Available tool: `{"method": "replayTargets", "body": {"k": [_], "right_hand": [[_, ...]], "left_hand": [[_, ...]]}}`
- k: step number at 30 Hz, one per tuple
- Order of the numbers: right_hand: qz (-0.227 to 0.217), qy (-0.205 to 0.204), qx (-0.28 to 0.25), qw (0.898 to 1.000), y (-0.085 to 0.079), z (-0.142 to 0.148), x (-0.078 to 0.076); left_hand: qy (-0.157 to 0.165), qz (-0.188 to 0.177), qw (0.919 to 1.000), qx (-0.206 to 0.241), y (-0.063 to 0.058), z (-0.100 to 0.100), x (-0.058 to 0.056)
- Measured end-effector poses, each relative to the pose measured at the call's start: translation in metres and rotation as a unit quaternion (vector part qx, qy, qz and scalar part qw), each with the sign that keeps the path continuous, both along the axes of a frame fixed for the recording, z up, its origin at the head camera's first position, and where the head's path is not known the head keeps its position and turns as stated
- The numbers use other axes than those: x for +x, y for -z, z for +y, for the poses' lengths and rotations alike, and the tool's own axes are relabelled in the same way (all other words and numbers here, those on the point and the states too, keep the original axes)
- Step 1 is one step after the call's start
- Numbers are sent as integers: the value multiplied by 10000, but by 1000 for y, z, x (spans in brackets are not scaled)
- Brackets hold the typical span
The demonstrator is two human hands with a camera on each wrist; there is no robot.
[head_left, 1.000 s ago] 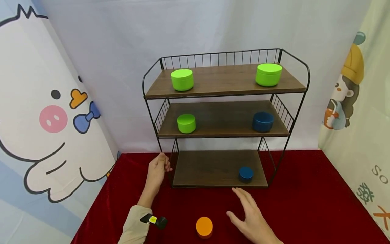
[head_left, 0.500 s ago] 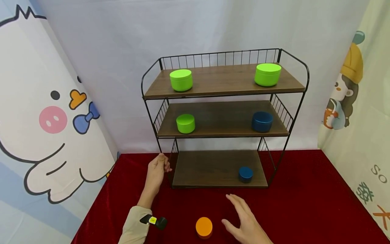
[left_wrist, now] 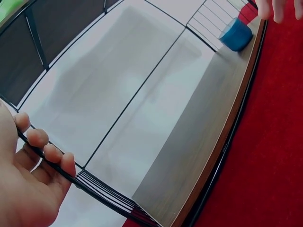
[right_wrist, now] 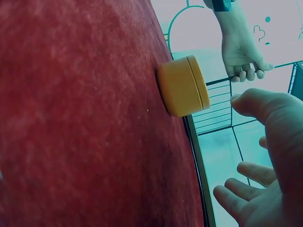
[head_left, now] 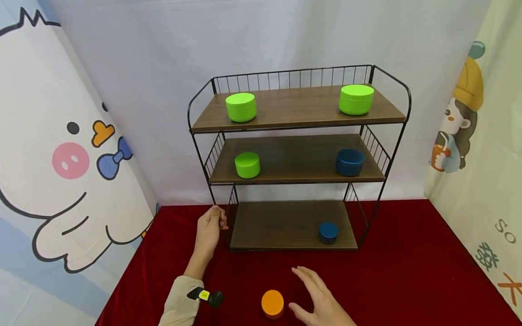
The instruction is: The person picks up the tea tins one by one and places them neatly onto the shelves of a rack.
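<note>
My left hand [head_left: 208, 231] grips the left front post of a three-tier wood-and-wire shelf rack [head_left: 293, 158]. In the left wrist view its fingers [left_wrist: 37, 137] curl round the thin black metal bar [left_wrist: 102, 201]. Just right of a small round orange tin [head_left: 272, 302] is my right hand [head_left: 320, 301], its fingers spread and nothing in its grasp. The right wrist view shows the orange tin [right_wrist: 183, 86] on the red cloth, a lid seam round it, with the thumb [right_wrist: 255, 104] apart from it.
Green round tins stand on the top tier, left [head_left: 241, 107] and right [head_left: 356, 99], and another [head_left: 247, 165] at middle left. A dark blue tin [head_left: 350, 163] sits at middle right, a smaller blue one [head_left: 328, 232] on the bottom tier. Red cloth [head_left: 408, 271] covers the table.
My right hand has moved left and toward me, closer to the orange tin. The left hand keeps its grip on the rack; the tins have stayed where they were.
</note>
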State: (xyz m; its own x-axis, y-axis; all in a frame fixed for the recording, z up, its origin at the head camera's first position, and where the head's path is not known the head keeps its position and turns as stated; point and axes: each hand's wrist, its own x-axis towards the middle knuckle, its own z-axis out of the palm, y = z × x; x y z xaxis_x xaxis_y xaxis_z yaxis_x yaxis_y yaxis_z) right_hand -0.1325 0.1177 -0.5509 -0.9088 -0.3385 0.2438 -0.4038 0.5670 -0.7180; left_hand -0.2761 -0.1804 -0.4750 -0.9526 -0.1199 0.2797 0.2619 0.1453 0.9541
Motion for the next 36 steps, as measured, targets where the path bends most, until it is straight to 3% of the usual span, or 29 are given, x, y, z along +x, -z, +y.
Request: {"method": "replayTargets", "body": {"k": [12,23,30,36], "right_hand": [[84,-483,22,9988,1,-8,2],[113,-847,-34,9963,5,-14,3],[331,-1121,53,9931,8,-21,3],[-51,-1374,159,9904,7,-24,4]], "left_hand": [[-229,256,9994,74,6,-3,2],[-137,784,9946,659,16,-6,5],[-171,604,9961,620,15,-5,5],[-178,416,9978,488,12,-6,7]]}}
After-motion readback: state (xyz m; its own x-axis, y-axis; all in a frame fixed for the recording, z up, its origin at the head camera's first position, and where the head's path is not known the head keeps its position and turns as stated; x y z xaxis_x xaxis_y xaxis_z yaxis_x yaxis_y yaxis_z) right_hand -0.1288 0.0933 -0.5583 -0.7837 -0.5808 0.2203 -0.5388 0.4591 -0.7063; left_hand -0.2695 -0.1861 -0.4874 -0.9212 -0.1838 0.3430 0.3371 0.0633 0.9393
